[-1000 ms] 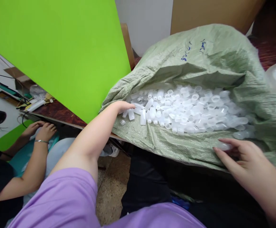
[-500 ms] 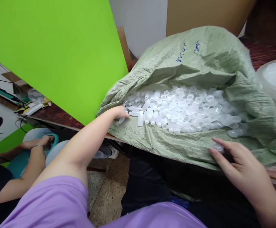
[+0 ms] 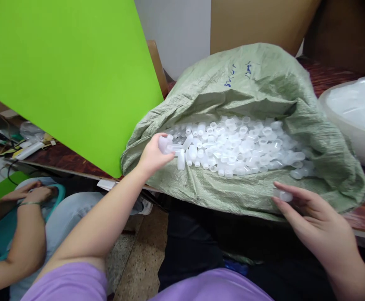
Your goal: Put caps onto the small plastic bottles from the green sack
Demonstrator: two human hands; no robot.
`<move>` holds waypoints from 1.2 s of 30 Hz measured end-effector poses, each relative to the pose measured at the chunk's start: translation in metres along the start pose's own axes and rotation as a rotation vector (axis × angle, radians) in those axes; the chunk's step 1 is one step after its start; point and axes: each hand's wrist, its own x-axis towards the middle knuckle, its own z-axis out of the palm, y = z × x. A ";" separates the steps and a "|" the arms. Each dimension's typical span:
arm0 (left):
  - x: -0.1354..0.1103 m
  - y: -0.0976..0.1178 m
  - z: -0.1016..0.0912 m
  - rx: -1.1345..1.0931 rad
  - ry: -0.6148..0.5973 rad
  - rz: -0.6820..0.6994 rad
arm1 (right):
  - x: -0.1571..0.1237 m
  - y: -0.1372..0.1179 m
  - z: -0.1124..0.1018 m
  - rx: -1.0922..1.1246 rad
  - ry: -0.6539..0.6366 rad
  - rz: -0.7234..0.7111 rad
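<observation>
along the front edge of the tabletop [image 3: 66, 159], grasping translucent plastic bottles [image 3: 164, 144] in the left hand [image 3: 151, 155], at the left end of a green woven sack [image 3: 248, 90], beside loose bottles [image 3: 229, 146] heaped inside; pinching a translucent piece [image 3: 285, 195] in the right hand [image 3: 312, 215], near the sack's front right corner.

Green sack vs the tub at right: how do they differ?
Colour: the sack is dull green with blue writing; the tub is whitish, no writing visible.
Shape: the sack is crumpled and slumped; the tub looks smooth and rounded.
Opening: the sack's mouth faces the person; the tub's faces up.
Shared: both hold whitish contents.
</observation>
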 end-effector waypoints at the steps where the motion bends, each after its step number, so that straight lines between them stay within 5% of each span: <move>1: -0.014 0.011 0.004 -0.041 -0.035 0.067 | -0.001 -0.006 0.001 0.076 -0.024 0.011; 6: -0.078 0.047 0.047 -0.102 -0.236 0.480 | 0.007 -0.045 0.010 0.219 -0.105 -0.118; 9: -0.093 0.056 0.071 -0.184 -0.277 0.565 | 0.014 -0.058 0.019 0.250 -0.229 -0.186; 14: -0.094 0.059 0.080 -0.234 -0.282 0.535 | 0.020 -0.057 0.027 0.216 -0.353 -0.247; 20: -0.098 0.059 0.075 -0.256 -0.377 0.452 | 0.025 -0.054 0.021 0.034 -0.598 -0.517; 28: -0.096 0.055 0.068 -0.322 -0.457 0.244 | 0.037 -0.058 0.030 -0.236 -0.611 -0.314; 32: -0.099 0.055 0.074 -0.336 -0.375 0.251 | 0.036 -0.066 0.037 -0.390 -0.637 -0.150; 36: -0.103 0.054 0.081 -0.425 -0.264 0.167 | 0.027 -0.065 0.040 -0.224 -0.620 -0.078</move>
